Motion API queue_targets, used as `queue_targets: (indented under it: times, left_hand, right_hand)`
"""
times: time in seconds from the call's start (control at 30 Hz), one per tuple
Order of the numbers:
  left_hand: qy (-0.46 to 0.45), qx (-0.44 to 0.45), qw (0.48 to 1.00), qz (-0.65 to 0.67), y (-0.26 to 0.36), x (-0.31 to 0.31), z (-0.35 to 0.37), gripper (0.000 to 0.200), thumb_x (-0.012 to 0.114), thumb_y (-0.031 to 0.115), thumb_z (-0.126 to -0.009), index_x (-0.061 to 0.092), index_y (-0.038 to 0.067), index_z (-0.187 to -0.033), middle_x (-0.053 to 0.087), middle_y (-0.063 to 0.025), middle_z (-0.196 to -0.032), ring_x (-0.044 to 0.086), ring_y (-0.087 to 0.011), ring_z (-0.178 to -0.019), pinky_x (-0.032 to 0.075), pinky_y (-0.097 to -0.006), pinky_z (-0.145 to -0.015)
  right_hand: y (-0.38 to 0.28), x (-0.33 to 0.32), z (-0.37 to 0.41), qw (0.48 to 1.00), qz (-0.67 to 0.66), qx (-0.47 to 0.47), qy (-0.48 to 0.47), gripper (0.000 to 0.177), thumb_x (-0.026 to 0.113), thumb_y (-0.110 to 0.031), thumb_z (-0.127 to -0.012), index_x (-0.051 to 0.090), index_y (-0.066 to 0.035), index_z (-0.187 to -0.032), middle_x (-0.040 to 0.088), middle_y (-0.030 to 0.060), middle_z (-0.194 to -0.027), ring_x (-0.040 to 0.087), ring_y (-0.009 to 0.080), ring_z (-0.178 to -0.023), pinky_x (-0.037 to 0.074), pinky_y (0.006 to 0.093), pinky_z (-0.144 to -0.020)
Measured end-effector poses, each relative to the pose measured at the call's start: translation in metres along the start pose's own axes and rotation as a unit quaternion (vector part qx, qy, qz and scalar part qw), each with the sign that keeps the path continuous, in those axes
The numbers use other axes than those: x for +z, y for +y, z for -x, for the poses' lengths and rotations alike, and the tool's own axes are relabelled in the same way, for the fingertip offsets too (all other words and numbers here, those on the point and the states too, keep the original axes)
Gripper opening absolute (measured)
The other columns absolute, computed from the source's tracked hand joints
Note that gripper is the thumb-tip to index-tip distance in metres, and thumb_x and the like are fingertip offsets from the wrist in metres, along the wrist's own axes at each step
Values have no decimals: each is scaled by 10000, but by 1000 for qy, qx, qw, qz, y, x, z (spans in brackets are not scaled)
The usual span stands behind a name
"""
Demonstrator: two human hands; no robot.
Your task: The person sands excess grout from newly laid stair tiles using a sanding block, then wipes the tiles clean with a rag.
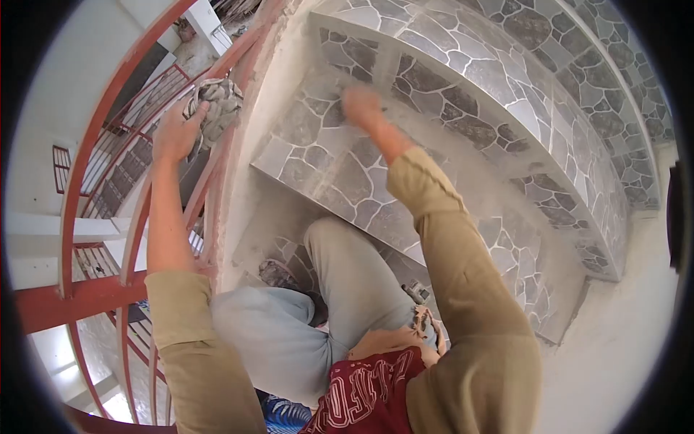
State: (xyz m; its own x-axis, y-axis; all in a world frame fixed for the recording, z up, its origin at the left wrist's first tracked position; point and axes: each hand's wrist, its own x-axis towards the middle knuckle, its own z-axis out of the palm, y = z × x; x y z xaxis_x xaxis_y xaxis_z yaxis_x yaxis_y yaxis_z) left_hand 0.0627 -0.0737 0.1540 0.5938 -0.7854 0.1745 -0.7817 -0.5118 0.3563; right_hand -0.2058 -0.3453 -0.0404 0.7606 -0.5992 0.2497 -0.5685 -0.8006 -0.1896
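My left hand (177, 132) is closed on a crumpled grey-and-white cloth (220, 107), up against the red metal railing (130, 61) at the stair's left edge. My right hand (362, 105) is blurred by motion and looks closed, its fingers bunched together. It is low over the inner left corner of a step (365, 170) faced with grey stone-pattern tile, close to the riser (441, 90). Whatever it may hold is hidden. A pale, dusty film covers parts of the tile around it.
More tiled steps (506, 54) curve up to the right, beside a white wall (614, 340). My bent legs (361, 278) are on the lower steps. Past the railing lies a drop to a lower level with more red railings (148, 98).
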Motion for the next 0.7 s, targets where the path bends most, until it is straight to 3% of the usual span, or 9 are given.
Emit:
queue_targets:
  times: [0.07,0.13,0.2,0.3,0.37,0.47,0.5,0.6,0.7]
  left_hand:
    - [2,1,1000,-18,14,-11,7,507,611,503,-943,680,124,-1272,680,-208,-1231,617,-412,-1170,465,-485,-994]
    - [15,-18,999,-37,24,-10,11,495,610,493,-948,680,125,-1271,685,-209,-1208,622,-413,-1159,472,-491,-979]
    - [27,-3,999,-42,22,-9,10,492,605,498,-953,681,129,-1269,687,-203,-1201,621,-413,-1161,473,-497,-977]
    - [8,-20,998,-65,20,-6,16,492,596,504,-960,680,132,-1271,683,-195,-1213,619,-414,-1161,471,-496,-982]
    - [15,-1,999,-43,13,-5,10,487,591,500,-967,672,135,-1279,675,-192,-1228,614,-414,-1165,468,-496,-983]
    - [26,18,998,-48,11,-3,7,492,584,496,-973,662,128,-1290,672,-191,-1233,608,-414,-1171,465,-495,-987]
    - [32,20,999,-39,16,-4,7,492,584,496,-973,662,128,-1290,672,-191,-1233,608,-414,-1171,465,-495,-987]
    - [5,-8,998,-64,17,-6,11,535,586,512,-970,643,89,-1292,654,-200,-1277,573,-429,-1214,433,-479,-1018]
    - [30,23,997,-60,13,-4,12,512,581,502,-973,658,105,-1287,676,-190,-1221,610,-412,-1163,465,-493,-978]
  right_hand:
    - [1,-1,-11,996,2,84,-17,122,606,-131,-822,676,-37,-790,664,177,-848,683,342,-766,549,481,-642]
    - [-28,25,28,991,77,-105,41,102,641,-124,-792,728,-94,-747,695,139,-831,676,296,-676,555,472,-612]
    - [-86,20,86,984,77,-156,22,155,601,-149,-860,695,-55,-780,668,169,-838,678,343,-723,545,478,-614]
    - [-32,12,77,976,-39,-180,115,101,648,-161,-756,706,-80,-740,679,157,-860,675,305,-733,534,476,-590]
    - [23,9,38,996,54,-34,64,100,634,-143,-787,704,-75,-764,681,152,-865,674,327,-728,537,488,-604]
    - [4,2,38,997,24,-25,-71,99,626,-137,-805,705,-79,-792,687,163,-892,690,346,-766,547,488,-625]
    - [-19,11,68,993,41,-107,-26,117,617,-149,-818,709,-83,-786,695,173,-907,707,361,-804,557,489,-643]
    - [-68,-14,120,996,-15,-89,-20,131,604,-156,-833,713,-87,-810,696,178,-891,705,363,-805,547,500,-640]
    - [38,-6,53,999,26,-17,-43,184,622,-196,-850,726,-52,-799,722,193,-856,713,390,-752,571,510,-705]
